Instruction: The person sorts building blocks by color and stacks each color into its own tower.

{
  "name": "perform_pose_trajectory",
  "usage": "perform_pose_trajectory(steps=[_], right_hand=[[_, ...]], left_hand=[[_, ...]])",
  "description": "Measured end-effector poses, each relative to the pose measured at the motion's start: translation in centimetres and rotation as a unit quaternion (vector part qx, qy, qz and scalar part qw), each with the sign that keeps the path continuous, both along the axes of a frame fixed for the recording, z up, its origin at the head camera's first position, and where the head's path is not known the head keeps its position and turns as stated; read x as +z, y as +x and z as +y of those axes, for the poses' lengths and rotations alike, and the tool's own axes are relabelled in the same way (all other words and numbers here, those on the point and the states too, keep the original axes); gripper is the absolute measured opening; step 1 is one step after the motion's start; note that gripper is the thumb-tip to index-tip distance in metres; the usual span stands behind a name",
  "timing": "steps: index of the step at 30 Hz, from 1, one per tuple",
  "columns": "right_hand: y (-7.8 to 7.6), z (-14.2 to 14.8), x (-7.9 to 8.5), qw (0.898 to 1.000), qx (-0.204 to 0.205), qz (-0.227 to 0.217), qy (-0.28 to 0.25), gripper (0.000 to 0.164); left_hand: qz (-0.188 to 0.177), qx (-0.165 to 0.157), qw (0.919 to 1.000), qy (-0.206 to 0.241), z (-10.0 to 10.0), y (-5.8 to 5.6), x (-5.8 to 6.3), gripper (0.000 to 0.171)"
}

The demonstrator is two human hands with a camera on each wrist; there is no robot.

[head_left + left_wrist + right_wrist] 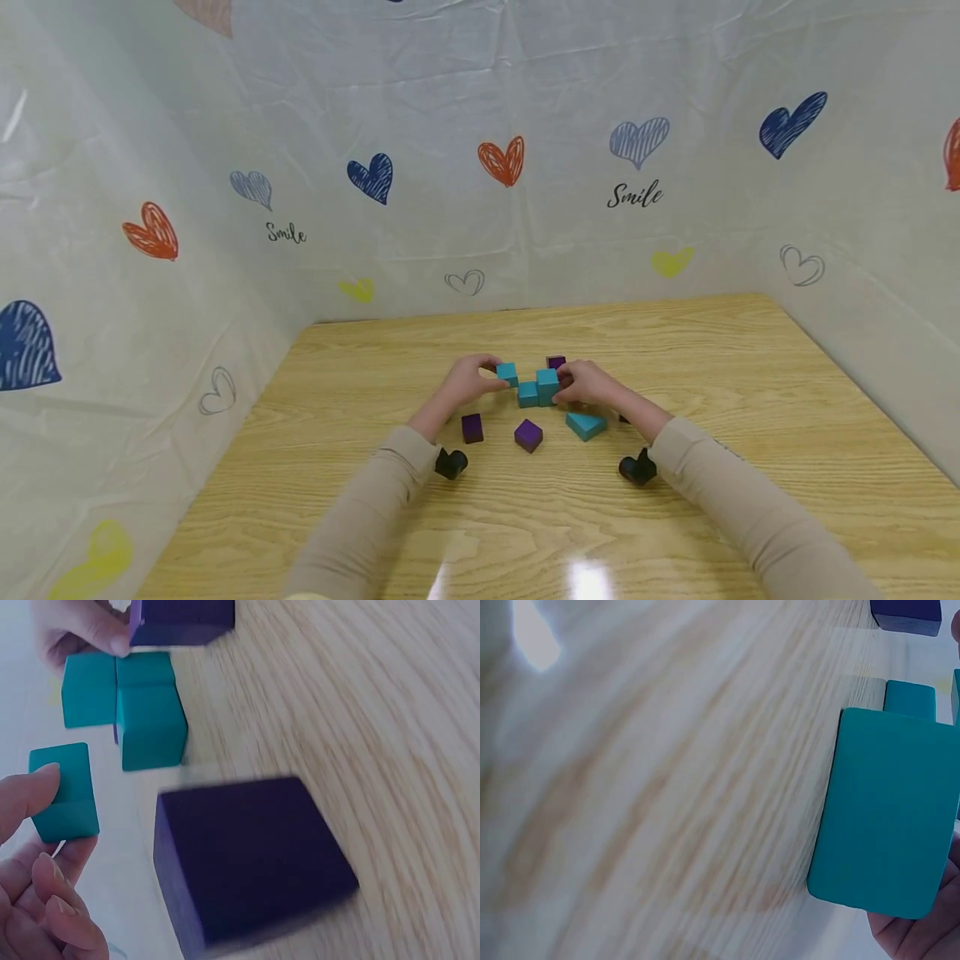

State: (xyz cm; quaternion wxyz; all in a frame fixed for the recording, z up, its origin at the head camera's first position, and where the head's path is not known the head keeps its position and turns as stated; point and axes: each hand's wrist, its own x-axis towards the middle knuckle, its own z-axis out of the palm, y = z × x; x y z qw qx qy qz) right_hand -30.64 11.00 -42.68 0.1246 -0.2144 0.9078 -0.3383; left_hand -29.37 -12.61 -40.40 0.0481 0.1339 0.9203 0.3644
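Note:
My left hand [468, 379] pinches a teal cube [66, 791] between thumb and fingers, lifted off the table. To its right, two teal cubes stand one on the other, the upper cube [90, 690] over the lower cube [146, 669]. A third teal cube [527, 395] sits on the table against the stack's left side. My right hand [588, 385] grips the stack from the right, its thumb close to the seam between the two cubes. Nearer me than that hand lies a teal triangular block [586, 426], which fills much of the right wrist view.
Purple blocks lie around the teal ones: one block [472, 428] below the left hand, another block [528, 435] in front, and a third block [556, 362] behind the stack. Black wrist cameras [451, 463] sit under both forearms. A heart-printed sheet [465, 192] surrounds the wooden table [360, 350].

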Motion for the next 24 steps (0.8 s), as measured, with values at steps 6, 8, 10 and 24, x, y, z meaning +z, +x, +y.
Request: perform_pose_trajectory(steps=[6,8,10,24], right_hand=[[-0.1,0.0,-0.1,1.0,-0.003,-0.004,0.004,0.046],[-0.1,0.0,-0.1,1.0,-0.003,-0.004,0.004,0.044],[-0.2,0.0,-0.1,1.0,-0.001,0.0,0.004,0.042],[-0.1,0.0,0.1,1.0,0.0,-0.003,0.0,0.041]], left_hand=[[-0.014,-0.007,0.9998,0.012,1.4,-0.1,-0.5,0.032],[-0.014,-0.005,0.9998,0.015,1.8,0.0,-0.6,0.032],[-0.014,-0.003,0.9997,0.019,2.2,0.1,-0.7,0.031],[-0.017,0.001,0.9998,0.011,3.1,0.1,-0.9,0.036]])
